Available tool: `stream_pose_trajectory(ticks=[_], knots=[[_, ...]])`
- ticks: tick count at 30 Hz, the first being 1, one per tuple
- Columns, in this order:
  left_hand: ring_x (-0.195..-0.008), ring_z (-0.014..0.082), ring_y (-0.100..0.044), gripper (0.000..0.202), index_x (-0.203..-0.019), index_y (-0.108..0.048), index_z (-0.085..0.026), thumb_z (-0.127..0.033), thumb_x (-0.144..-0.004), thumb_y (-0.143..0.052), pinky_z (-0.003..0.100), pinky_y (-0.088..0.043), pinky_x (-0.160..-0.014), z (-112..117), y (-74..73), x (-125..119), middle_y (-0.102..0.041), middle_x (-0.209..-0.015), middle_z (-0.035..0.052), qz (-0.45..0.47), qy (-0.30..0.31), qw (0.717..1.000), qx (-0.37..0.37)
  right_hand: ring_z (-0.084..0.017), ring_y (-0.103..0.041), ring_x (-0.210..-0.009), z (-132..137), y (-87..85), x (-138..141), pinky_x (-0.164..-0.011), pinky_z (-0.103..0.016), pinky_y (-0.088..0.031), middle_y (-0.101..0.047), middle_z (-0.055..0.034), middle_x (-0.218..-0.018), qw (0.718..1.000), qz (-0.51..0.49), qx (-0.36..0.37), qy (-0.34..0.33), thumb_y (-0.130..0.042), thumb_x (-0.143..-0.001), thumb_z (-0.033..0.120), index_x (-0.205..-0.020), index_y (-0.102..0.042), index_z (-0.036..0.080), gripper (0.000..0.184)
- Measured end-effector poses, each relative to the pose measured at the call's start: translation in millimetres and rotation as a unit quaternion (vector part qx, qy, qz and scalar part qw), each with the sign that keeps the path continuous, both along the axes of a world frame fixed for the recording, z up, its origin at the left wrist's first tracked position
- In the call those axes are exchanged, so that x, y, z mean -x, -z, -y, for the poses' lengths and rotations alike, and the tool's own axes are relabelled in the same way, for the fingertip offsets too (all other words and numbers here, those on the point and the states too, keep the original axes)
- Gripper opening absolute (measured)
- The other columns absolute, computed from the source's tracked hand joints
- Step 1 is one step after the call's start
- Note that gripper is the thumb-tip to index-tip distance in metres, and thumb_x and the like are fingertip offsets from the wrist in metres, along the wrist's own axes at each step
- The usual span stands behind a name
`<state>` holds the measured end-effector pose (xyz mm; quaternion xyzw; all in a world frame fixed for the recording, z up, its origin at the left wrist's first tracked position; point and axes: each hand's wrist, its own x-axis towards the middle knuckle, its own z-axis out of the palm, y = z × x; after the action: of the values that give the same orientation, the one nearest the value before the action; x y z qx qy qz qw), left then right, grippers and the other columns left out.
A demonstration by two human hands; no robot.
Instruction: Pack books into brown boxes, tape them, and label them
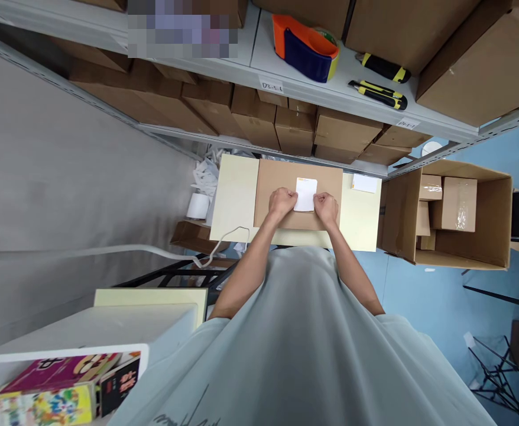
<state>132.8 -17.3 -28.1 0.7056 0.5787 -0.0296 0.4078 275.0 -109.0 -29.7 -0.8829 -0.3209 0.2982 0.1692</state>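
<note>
So the white label (306, 194) is sitting right between the two hands, with its long sides running away from the person and a bit of orange print near the far left corner. Left hand (282, 202) has the left edge pinched toward the near end, and the right hand (326, 209) is doing the same on the right edge, fingers bunched up on both. Most of the label sticks out past the grip on the far side. Can't really tell if it's flat on the brown cardboard (273, 177) under it or held just above.

That cardboard lies across a cream tabletop (235, 198), with a white stack (364, 183) near the right end. Off to the right there's an open carton (396, 219) with smaller boxes (459, 204) inside. Beyond the table, a shelf (259, 44) has an orange-and-blue tape dispenser (306, 56) and two yellow-and-black cutters (381, 96).
</note>
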Motion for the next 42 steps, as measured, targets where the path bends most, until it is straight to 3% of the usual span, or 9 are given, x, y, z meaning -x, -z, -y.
stream_pose_trajectory(ticks=[16, 22, 26, 29, 31, 33, 36, 38, 42], knots=[[-0.098, 0.0318, -0.076, 0.032, -0.072, -0.074, -0.022, -0.032, -0.099, -0.061, 0.037, -0.049, -0.088, 3.5, 0.1, -4.0, -0.082, -0.096, 0.0173, -0.015, -0.006, 1.0, -0.013, -0.028, -0.079, -0.109, -0.3, 0.9, -2.5, -0.095, -0.032, -0.054, -0.085, -0.0138, -0.114, 0.999, 0.024, 0.027, -0.03, -0.06, -0.105, 0.03, -0.103, -0.081, 0.02, 0.023], [-0.108, 0.032, -0.075, 0.021, -0.088, -0.077, -0.019, -0.028, -0.099, -0.062, 0.036, -0.051, -0.095, 5.1, 8.8, -4.1, -0.084, -0.11, 0.0168, -0.003, -0.005, 0.999, -0.039, -0.029, -0.078, -0.108, 1.6, 1.8, -2.2, -0.095, -0.033, -0.054, -0.084, -0.0137, -0.112, 0.998, 0.031, 0.027, -0.048, -0.059, -0.106, 0.029, -0.101, -0.079, 0.02, 0.022], [-0.108, 0.0309, -0.074, 0.013, -0.094, -0.076, -0.019, -0.025, -0.096, -0.064, 0.036, -0.052, -0.098, 5.3, 11.8, 1.1, -0.082, -0.11, 0.0154, 0.008, 0.0, 0.999, -0.049, -0.029, -0.077, -0.106, 4.3, 3.0, -3.1, -0.095, -0.034, -0.053, -0.083, -0.0145, -0.109, 0.997, 0.039, 0.021, -0.065, -0.058, -0.106, 0.026, -0.097, -0.076, 0.019, 0.021], [-0.105, 0.0293, -0.074, 0.017, -0.104, -0.075, -0.018, -0.027, -0.098, -0.062, 0.037, -0.054, -0.1, 12.1, 11.8, 10.5, -0.081, -0.107, 0.0138, 0.052, 0.006, 0.997, -0.059, -0.028, -0.076, -0.104, 10.8, 2.5, -4.2, -0.097, -0.035, -0.053, -0.081, -0.0134, -0.107, 0.997, 0.032, 0.004, -0.07, -0.055, -0.107, 0.027, -0.105, -0.075, 0.018, 0.022], [-0.116, 0.0309, -0.071, 0.026, -0.118, -0.074, -0.017, -0.028, -0.1, -0.059, 0.041, -0.052, -0.108, 22.5, 12.0, 17.2, -0.078, -0.118, 0.0167, 0.086, 0.009, 0.991, -0.105, -0.03, -0.073, -0.11, 18.6, 2.6, -2.4, -0.104, -0.038, -0.052, -0.079, -0.0156, -0.114, 0.994, 0.046, -0.036, -0.095, -0.053, -0.109, 0.031, -0.117, -0.073, 0.016, 0.027], [-0.141, 0.0351, -0.059, 0.041, -0.136, -0.069, -0.015, -0.034, -0.103, -0.057, 0.047, -0.043, -0.122, 35.8, 13.4, 22.5, -0.069, -0.143, 0.0219, 0.103, 0.028, 0.98, -0.169, -0.033, -0.063, -0.133, 28.4, 4.6, 2.8, -0.118, -0.044, -0.045, -0.071, -0.022, -0.138, 0.983, 0.079, -0.085, -0.146, -0.052, -0.11, 0.037, -0.135, -0.069, 0.012, 0.039], [-0.17, 0.0396, -0.02, 0.063, -0.161, -0.054, -0.016, -0.045, -0.105, -0.054, 0.058, -0.02, -0.136, 52.7, 18.3, 27.5, -0.037, -0.178, 0.0213, 0.095, 0.092, 0.969, -0.207, -0.037, -0.028, -0.167, 42.9, 12.1, 12.8, -0.133, -0.053, -0.028, -0.038, -0.0244, -0.176, 0.962, 0.11, -0.099, -0.23, -0.052, -0.111, 0.041, -0.163, -0.051, 0.012, 0.059], [-0.174, 0.0398, -0.003, 0.069, -0.169, -0.047, -0.02, -0.049, -0.106, -0.052, 0.064, -0.008, -0.137, 58.0, 23.1, 31.4, -0.02, -0.186, 0.0165, 0.076, 0.124, 0.971, -0.192, -0.037, -0.013, -0.173, 50.8, 18.5, 16.4, -0.136, -0.057, -0.02, -0.023, -0.0207, -0.184, 0.957, 0.11, -0.075, -0.258, -0.048, -0.113, 0.041, -0.171, -0.042, 0.015, 0.064], [-0.174, 0.0398, 0.003, 0.067, -0.171, -0.046, -0.028, -0.05, -0.108, -0.047, 0.069, 0.0, -0.136, 57.5, 31.7, 43.0, -0.012, -0.188, 0.0108, 0.052, 0.114, 0.978, -0.169, -0.032, -0.01, -0.174, 61.6, 28.2, 12.4, -0.138, -0.055, -0.017, -0.017, -0.0152, -0.187, 0.962, 0.119, -0.054, -0.241, -0.036, -0.117, 0.035, -0.173, -0.041, 0.021, 0.058]])
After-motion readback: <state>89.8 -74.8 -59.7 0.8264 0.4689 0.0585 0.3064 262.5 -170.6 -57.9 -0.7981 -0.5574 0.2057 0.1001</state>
